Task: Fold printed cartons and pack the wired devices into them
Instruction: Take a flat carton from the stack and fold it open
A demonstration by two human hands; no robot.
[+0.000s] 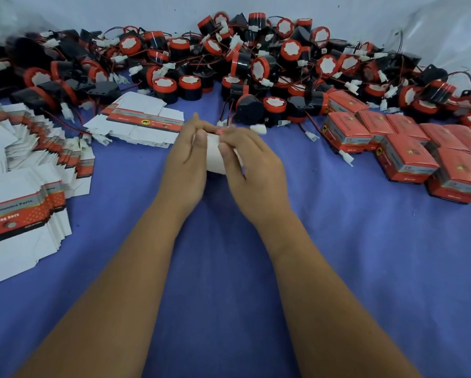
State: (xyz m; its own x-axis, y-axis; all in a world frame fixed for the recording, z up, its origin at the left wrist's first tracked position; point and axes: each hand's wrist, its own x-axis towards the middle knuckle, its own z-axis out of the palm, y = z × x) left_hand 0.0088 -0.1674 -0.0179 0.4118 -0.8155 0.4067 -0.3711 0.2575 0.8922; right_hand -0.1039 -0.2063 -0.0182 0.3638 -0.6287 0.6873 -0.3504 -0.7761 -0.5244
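White card of a carton point(217, 156) sits gripped between the left hand point(186, 159) and right hand point(252, 170), above a blue cloth point(223, 268). Wired devices point(256, 66) heap behind; flat cartons point(24, 170) left, folded boxes point(408, 148) right.

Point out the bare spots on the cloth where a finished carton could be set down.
Bare blue cloth lies right of the right hand, in front of the packed cartons. More lies between the left hand and the flat carton stacks. The far edge is crowded with wired devices.
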